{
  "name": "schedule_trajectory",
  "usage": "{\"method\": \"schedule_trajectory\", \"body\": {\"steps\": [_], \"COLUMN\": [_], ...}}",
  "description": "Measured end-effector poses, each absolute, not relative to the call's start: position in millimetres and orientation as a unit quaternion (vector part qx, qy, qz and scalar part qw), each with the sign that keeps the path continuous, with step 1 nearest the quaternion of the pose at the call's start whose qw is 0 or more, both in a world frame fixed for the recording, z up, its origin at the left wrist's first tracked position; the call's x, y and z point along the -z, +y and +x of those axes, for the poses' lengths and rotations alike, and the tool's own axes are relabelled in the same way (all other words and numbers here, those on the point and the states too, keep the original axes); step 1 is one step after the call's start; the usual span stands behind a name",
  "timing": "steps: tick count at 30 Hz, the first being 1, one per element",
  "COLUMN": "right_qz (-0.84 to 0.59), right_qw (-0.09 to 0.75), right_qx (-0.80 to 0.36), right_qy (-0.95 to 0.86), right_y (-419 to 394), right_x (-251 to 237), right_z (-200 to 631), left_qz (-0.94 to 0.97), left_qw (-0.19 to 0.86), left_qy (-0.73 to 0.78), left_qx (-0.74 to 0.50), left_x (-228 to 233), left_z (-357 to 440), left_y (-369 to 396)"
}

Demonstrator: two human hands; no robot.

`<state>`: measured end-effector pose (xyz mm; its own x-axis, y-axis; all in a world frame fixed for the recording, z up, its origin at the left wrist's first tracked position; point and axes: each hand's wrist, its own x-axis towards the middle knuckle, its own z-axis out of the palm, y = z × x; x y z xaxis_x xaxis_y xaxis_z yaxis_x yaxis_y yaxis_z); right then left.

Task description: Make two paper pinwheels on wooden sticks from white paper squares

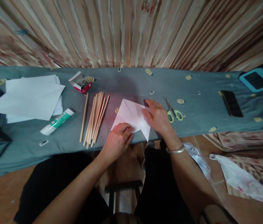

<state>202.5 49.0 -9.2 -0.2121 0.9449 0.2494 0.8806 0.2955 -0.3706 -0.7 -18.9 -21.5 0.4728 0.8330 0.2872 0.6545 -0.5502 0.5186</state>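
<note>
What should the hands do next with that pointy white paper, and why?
Perhaps the left hand should gently flatten the white paper near its fingers. The near edge there seems to curl rather than lie flat, and the right hand, at the paper's other side, could steady it.

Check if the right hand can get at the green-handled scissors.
Likely yes: the green-handled scissors lie beside the right hand, nothing visible between, though that hand is on the folded white paper.
</note>
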Motion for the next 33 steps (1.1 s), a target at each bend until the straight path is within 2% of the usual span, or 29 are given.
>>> {"method": "schedule_trajectory", "body": {"steps": [3, 9, 12, 18, 24, 29, 33], "right_qz": [-0.610, -0.613, -0.611, -0.640, -0.655, -0.604, -0.550], "right_qw": [0.238, 0.338, 0.323, 0.248, 0.244, 0.274, 0.299], "right_qx": [-0.123, -0.344, -0.392, -0.313, -0.213, -0.084, -0.078], "right_qy": [-0.746, -0.626, -0.607, -0.656, -0.682, -0.743, -0.776], "right_y": [50.4, 44.7, 29.8, 1.6, 4.4, -1.8, -13.4], "right_x": [4.7, 8.9, 10.5, 3.2, -0.1, 1.1, 2.0], "right_z": [207.5, 224.7, 229.1, 228.1, 224.8, 216.8, 199.4], "left_qz": [0.846, 0.848, 0.841, 0.838, 0.829, 0.809, 0.794], "left_qw": [0.157, 0.115, 0.100, 0.093, 0.113, 0.134, 0.143], "left_qy": [0.433, 0.442, 0.449, 0.454, 0.468, 0.501, 0.527], "left_qx": [-0.268, -0.271, -0.283, -0.288, -0.284, -0.275, -0.266], "left_x": [19.6, 14.4, 14.1, 16.2, 17.2, 14.8, 14.3], "left_z": [-6.8, -25.9, -32.3, -28.2, -20.0, -18.7, -19.0], "left_y": [-18.4, -11.0, -8.0, -13.8, -12.9, -8.6, -7.8]}}
